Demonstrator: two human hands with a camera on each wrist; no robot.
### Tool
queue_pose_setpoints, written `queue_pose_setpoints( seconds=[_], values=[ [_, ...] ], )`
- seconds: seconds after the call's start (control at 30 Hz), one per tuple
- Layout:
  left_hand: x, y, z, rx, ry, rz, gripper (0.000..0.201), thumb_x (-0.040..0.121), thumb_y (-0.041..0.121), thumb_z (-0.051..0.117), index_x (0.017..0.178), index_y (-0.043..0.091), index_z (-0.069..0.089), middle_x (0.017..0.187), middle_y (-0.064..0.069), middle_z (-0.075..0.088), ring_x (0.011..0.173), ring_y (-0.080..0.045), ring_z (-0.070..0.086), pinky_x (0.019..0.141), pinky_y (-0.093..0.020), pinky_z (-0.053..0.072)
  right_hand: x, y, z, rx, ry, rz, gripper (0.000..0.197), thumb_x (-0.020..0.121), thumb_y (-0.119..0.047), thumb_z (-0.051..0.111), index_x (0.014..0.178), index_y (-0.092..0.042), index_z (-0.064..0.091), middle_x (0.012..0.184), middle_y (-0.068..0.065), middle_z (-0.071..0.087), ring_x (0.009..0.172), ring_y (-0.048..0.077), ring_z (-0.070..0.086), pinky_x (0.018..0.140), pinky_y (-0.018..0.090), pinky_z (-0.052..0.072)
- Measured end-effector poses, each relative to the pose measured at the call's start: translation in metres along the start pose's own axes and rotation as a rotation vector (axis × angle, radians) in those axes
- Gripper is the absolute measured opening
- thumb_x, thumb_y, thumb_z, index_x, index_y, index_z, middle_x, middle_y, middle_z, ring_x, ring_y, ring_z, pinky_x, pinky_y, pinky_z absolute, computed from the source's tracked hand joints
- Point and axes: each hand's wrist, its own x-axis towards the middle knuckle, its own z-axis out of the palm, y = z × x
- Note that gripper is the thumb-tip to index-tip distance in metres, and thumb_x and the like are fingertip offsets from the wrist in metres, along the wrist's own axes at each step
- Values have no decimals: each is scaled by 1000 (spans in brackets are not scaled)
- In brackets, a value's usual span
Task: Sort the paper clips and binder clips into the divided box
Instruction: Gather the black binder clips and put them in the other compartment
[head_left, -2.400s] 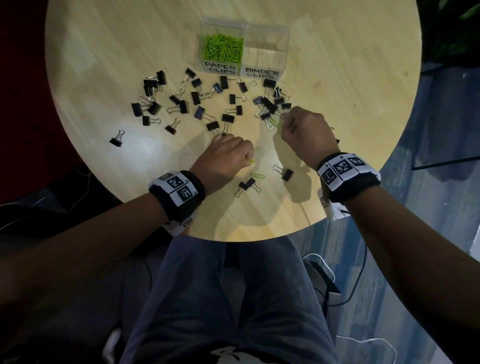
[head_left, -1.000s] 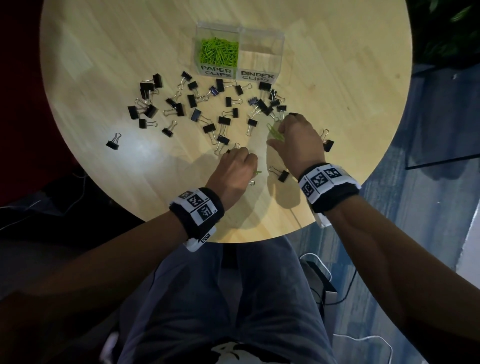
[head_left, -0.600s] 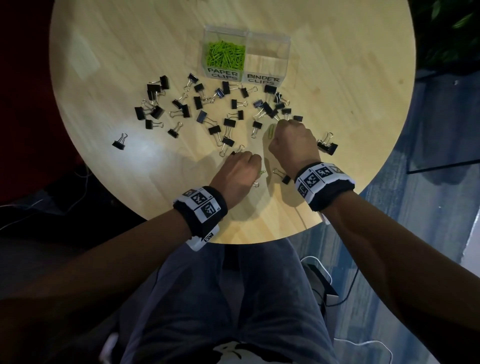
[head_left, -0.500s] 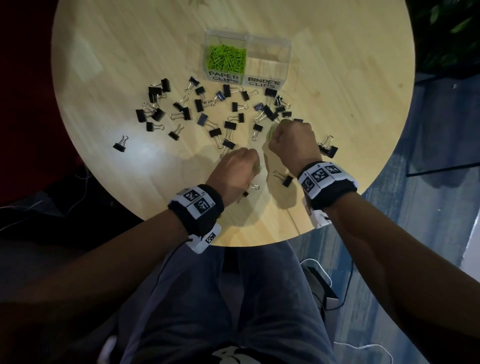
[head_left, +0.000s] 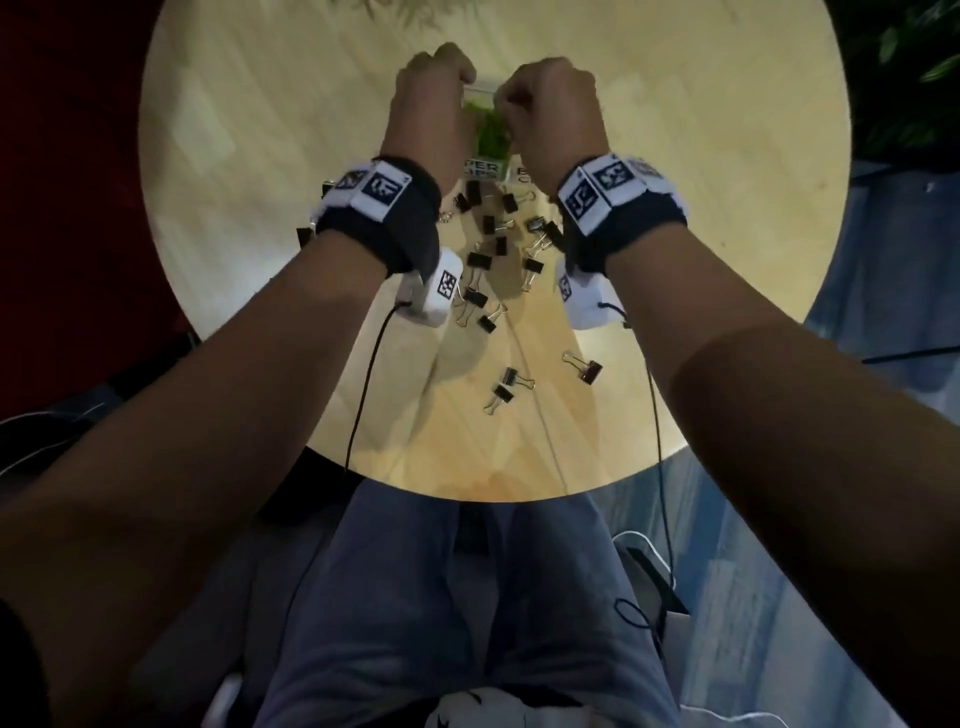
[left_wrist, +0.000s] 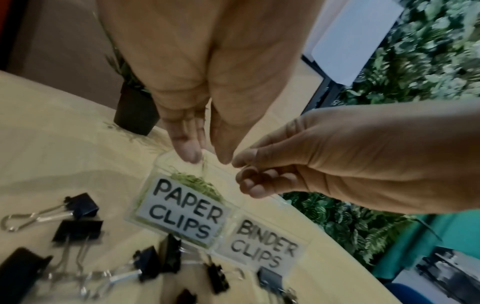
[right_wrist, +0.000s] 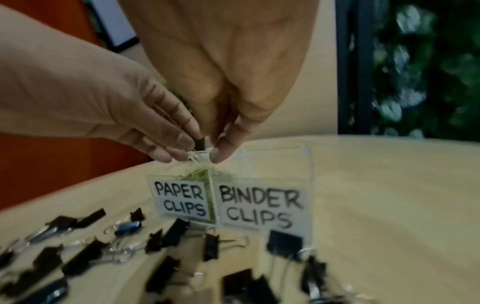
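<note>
The clear divided box (head_left: 488, 169) stands at the table's far side. Its PAPER CLIPS half (left_wrist: 182, 209) (right_wrist: 179, 199) holds green paper clips (head_left: 491, 135) (left_wrist: 197, 185). The BINDER CLIPS half (left_wrist: 262, 242) (right_wrist: 259, 205) looks bare. Both hands hover right over the paper clip half. My left hand (left_wrist: 205, 158) (head_left: 431, 93) points its fingers straight down, slightly apart, with a thin green clip (left_wrist: 203, 167) just under the tips. My right hand (left_wrist: 235, 164) (right_wrist: 215, 158) (head_left: 540, 98) pinches thumb to forefinger on pale green paper clips (right_wrist: 198, 158). Black binder clips (head_left: 478, 260) lie scattered in front of the box.
A dark plant pot (left_wrist: 135, 115) stands behind the box. Three binder clips (head_left: 506, 384) (head_left: 584, 366) lie nearer the round wooden table's front edge (head_left: 467, 493). Wrist camera cables (head_left: 358, 405) hang down over the table.
Both hands have lifted from the middle of the table and moved forward to above the box's paper clip half. The green clips near them are gone from the tabletop.
</note>
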Motion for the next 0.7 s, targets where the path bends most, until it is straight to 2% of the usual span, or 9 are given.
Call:
queue_pose_setpoints(
  seconds=[0.07,0.13,0.2,0.27,0.37,0.47,0.53,0.6,0.7],
  values=[
    [-16,3,4,-11,31,19,38,90,6,60,126,15,53,129,-7,49,107,-14,52,85,-16,40,-16,6,-9,-39,32,-39,22,90,-9,48,90,-7,70,90,9,71,84,23,64,75,27,48],
    [-41,0,11,-46,55,48,36,89,10,63,124,16,54,128,-6,48,106,-13,52,86,-14,40,-42,23,-10,-43,95,-19,20,91,-12,49,87,-7,67,86,7,69,79,23,63,77,34,52],
    [-69,-6,22,-71,10,66,26,88,13,65,113,16,58,121,-4,51,101,-14,55,90,-22,48,-74,47,-1,-78,45,83,16,92,-19,55,85,-8,64,83,7,66,76,24,63,74,41,56],
    [-93,-14,36,-61,-76,48,18,87,14,66,104,16,60,110,-4,54,92,-17,58,87,-34,55,-105,65,13,-130,-73,213,19,91,-28,62,91,-8,61,90,8,64,81,26,63,75,43,57],
    [-124,-27,54,-28,-140,39,29,82,21,73,107,15,59,107,-8,53,89,-23,58,82,-41,54,-129,75,29,-192,-137,280,26,91,-29,61,104,-6,58,108,13,59,93,31,61,78,44,54],
    [-143,-36,67,85,-136,111,51,76,28,78,121,14,57,114,-13,49,99,-27,53,81,-39,51,-129,69,36,-198,-128,259,21,94,-18,51,105,-2,59,110,15,57,95,34,60,74,41,53],
    [-149,-39,71,116,-129,128,49,78,25,76,123,16,57,118,-13,47,104,-28,50,79,-36,51,-124,66,37,-223,-169,257,19,93,-11,48,104,-1,59,108,16,59,93,35,61,70,37,49],
    [-150,-38,72,109,-120,133,41,82,17,72,121,16,59,117,-12,48,106,-28,49,71,-30,47,-120,64,32,-233,-216,237,16,91,-9,49,97,-1,60,101,17,61,89,36,62,67,35,46],
    [-148,-37,71,128,-131,144,31,85,10,66,115,12,60,115,-13,49,106,-28,49,64,-29,42,-109,48,17,-155,-154,157,14,88,-8,48,87,-2,61,85,17,64,76,34,61,63,36,50]
  ],
)
